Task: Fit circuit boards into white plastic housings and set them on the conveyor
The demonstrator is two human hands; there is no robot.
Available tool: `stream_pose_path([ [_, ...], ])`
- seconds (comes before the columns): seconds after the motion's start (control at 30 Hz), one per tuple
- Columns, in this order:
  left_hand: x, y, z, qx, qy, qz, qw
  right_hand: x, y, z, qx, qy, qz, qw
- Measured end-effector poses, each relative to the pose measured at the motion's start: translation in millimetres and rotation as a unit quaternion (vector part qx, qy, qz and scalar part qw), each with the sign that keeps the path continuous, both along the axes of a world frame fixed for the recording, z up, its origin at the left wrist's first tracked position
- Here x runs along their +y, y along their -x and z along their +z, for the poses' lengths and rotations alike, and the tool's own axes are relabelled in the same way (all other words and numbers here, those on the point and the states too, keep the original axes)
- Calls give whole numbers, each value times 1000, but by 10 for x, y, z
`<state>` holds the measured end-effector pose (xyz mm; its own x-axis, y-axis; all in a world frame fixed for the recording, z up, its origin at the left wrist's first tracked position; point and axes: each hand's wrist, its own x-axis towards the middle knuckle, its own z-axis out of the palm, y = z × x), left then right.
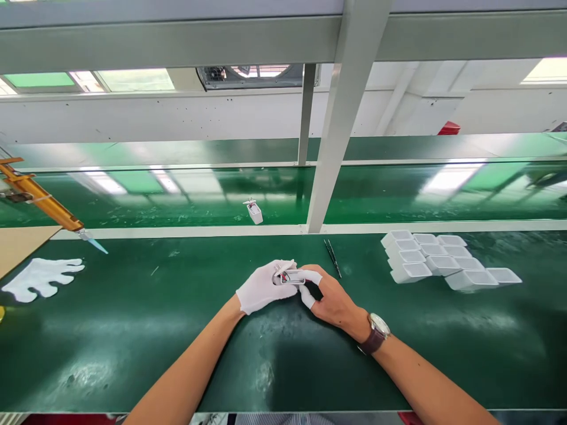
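My left hand (pixel 264 289), in a white glove, is closed around a small white plastic housing (pixel 292 280) with red wires and small parts showing inside. My right hand (pixel 330 298) wears white finger cots on thumb and forefinger and grips the housing's right end. A watch sits on my right wrist. Just beyond the right hand, a pair of dark tweezers (pixel 332 258) lies on the green table. The housing is held above the tabletop, partly hidden by my fingers.
White open boxes (pixel 443 260) stand grouped at the right. An amber dispensing syringe (pixel 48 203) with a blue tip hangs at the left, above a white glove (pixel 42 277). A similar housing (pixel 254 212) lies behind the frame rail (pixel 199 231). A post (pixel 336 118) rises ahead.
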<state>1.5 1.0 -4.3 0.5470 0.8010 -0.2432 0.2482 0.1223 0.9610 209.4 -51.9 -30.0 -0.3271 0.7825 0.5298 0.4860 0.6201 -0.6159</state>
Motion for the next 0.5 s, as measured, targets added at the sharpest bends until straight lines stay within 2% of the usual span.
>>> stream_pose_path([
  [0.2,-51,-40,-80,-32,-45,22,998,-40,-16,58,50,-47,-9,998],
  [0.33,-74,-68,-83,-24,-65,48,996,-41,-12,66,55,-65,-2,996],
  [0.5,-89,-97,-50,-32,-54,60,996,-21,-25,52,52,-95,5,994],
])
